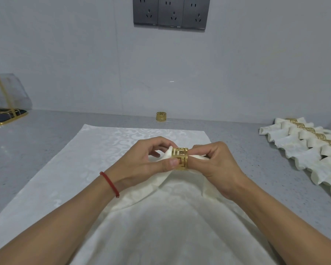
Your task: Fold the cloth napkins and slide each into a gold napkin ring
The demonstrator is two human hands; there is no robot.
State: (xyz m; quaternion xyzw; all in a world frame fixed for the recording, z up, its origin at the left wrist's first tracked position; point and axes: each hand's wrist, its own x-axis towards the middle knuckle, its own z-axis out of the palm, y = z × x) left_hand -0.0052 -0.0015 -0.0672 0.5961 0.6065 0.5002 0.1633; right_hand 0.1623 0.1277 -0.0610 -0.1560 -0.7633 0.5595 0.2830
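A gold napkin ring [180, 158] with a cut-out key pattern sits around a bunched white cloth napkin [157, 184] held above the table. My left hand [141, 159] pinches the ring, thumb on its near face, fingers behind it. My right hand [218, 167] grips the napkin just right of the ring, and the cloth's tip pokes out on the left side. The napkin's loose ends hang down under both hands. A second gold ring [161, 117] stands alone at the back by the wall.
A white patterned cloth [75, 178] lies flat under my hands on the grey counter [36, 142]. Several ringed napkins [313, 146] lie in a row at the right. A gold-framed clear holder [4, 104] stands far left. Wall sockets [171, 13] are above.
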